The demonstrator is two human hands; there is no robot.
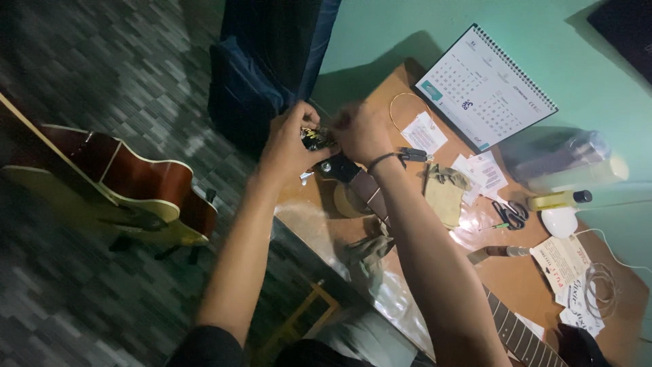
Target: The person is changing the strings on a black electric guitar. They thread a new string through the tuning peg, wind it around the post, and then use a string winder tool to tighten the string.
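Closest to the camera, the guitar neck (523, 336) ran up across the wooden table (516, 278), frets showing, no strings I could make out on it. A coiled string (600, 282) and some paper packets (574, 272) lay just beside it, so I'd guess the restringing was only partway. Further up, both hands were bunched at the headstock (337, 166). The left hand (293, 139) had its fingers curled tight around the tuner end; the right hand (361, 130) was blurry, fingers pinched together on something small there, couldn't tell what. Scissors (509, 213), a cloth (445, 194) and a yellow bottle (558, 199) sat nearby. Beyond that, another loop of string (402, 102) and a desk calendar (485, 85). A second guitar (129, 183) stood off on the floor.
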